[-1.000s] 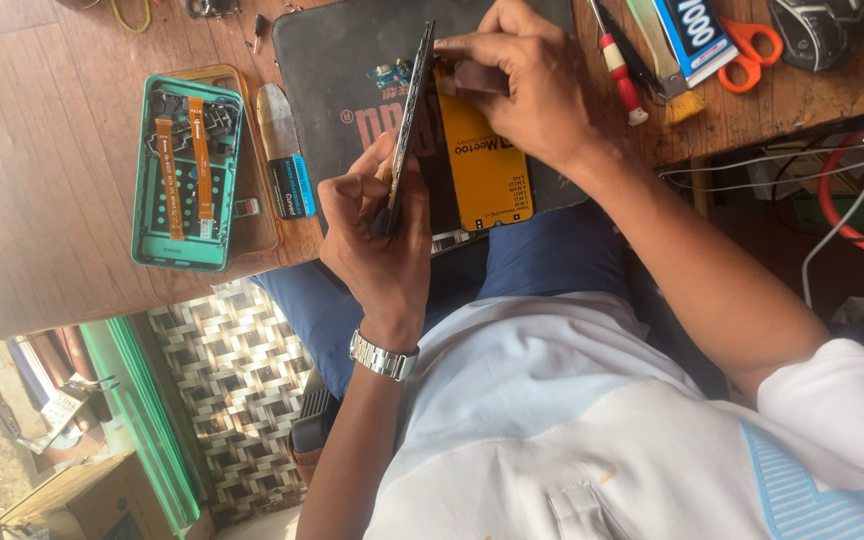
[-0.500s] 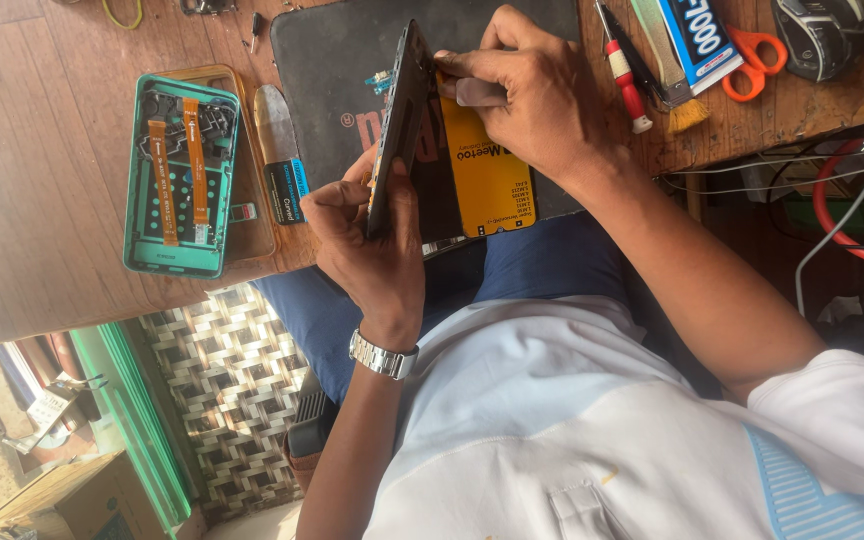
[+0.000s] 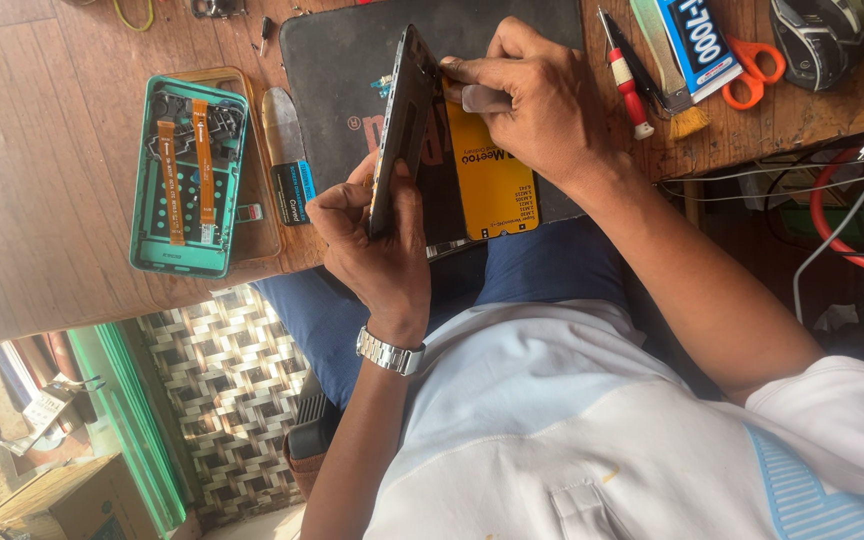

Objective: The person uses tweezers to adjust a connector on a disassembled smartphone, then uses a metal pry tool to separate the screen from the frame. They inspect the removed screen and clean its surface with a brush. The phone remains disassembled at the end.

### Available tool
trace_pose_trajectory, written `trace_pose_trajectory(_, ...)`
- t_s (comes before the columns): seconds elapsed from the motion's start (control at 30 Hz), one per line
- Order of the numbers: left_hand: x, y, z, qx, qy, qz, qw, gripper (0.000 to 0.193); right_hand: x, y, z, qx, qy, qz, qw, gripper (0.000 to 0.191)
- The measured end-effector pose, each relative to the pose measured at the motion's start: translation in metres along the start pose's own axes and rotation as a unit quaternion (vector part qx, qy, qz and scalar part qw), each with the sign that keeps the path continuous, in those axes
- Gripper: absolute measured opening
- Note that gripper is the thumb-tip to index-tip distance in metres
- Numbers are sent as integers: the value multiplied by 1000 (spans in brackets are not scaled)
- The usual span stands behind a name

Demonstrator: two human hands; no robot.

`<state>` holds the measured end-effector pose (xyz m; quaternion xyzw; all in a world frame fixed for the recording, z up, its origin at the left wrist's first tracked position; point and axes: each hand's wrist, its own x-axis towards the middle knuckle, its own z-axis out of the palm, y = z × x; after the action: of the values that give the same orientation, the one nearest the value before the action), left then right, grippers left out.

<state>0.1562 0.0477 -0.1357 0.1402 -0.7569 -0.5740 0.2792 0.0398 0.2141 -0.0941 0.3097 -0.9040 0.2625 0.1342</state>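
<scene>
A person's left hand (image 3: pixel 377 245) gripped a dark phone panel (image 3: pixel 404 120) by its lower edge and held it on edge above a black mat (image 3: pixel 337 75) on the wooden bench (image 3: pixel 42 140). The right hand (image 3: pixel 537 100), fingers pinched shut, pressed a small flat tool (image 3: pixel 484 97) at the panel's upper end. A yellow battery (image 3: pixel 492 175) lay at the panel's 3 o'clock; an opened green phone shell (image 3: pixel 189 175) rested at 9 o'clock. The thin panel looked light, stiff and easily cracked, best held along its long edges.
</scene>
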Motion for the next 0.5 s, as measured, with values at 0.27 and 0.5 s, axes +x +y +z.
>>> trace_pose_trajectory(0.27,-2,-5,1,5,7,20,1000,35,-1,2,2,-9,-1,-4,1000,26)
trace_pose_trajectory(0.5,-3,-7,2,9,12,29,999,37,2,-3,-2,-28,-18,4,999,26)
